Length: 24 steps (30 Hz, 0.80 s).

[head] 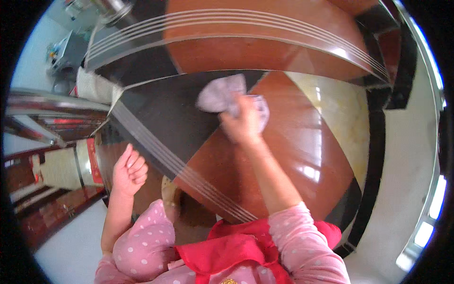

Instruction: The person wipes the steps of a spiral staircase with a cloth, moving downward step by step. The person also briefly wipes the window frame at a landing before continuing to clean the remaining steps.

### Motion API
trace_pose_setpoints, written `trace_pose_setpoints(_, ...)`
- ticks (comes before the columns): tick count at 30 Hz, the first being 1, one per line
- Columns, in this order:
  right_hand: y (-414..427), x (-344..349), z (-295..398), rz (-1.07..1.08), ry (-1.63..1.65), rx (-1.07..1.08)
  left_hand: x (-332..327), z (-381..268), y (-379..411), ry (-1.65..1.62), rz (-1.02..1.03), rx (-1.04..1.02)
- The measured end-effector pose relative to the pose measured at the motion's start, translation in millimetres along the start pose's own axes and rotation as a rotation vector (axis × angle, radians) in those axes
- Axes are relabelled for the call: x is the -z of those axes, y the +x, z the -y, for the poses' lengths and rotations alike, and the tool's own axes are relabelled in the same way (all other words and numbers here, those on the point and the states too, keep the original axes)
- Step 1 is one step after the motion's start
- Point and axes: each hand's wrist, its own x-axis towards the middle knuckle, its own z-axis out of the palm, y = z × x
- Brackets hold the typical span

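Observation:
My right hand (244, 120) grips a pale lilac cloth (223, 93) over a glossy stair tread, and both look slightly blurred. The cloth spreads out beyond the fingers on both sides. Beneath it the tread (269, 159) is laid with black and reddish-brown stone tiles, with a cream marbled tile on the right. Curled into a fist, my left hand (131, 170) is raised left of the tread's striped front edge (152, 142). I see nothing held in it.
A higher step (262, 53) rises ahead, its nosing marked with pale lines. Metal railing bars (60, 101) run along the left, and a thick metal post (115, 10) stands at the upper left. A dark skirting strip (374, 142) borders the pale right wall (408, 167).

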Motion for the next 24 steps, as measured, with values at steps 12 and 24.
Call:
trace_pose_setpoints(12,37,-3,7,0.046,-0.204,-0.055,112,35,-9,0.046,-0.294,0.039)
trace_pose_setpoints(24,-22,18,23,0.139,0.234,0.038,127,48,0,-0.019,-0.21,0.135)
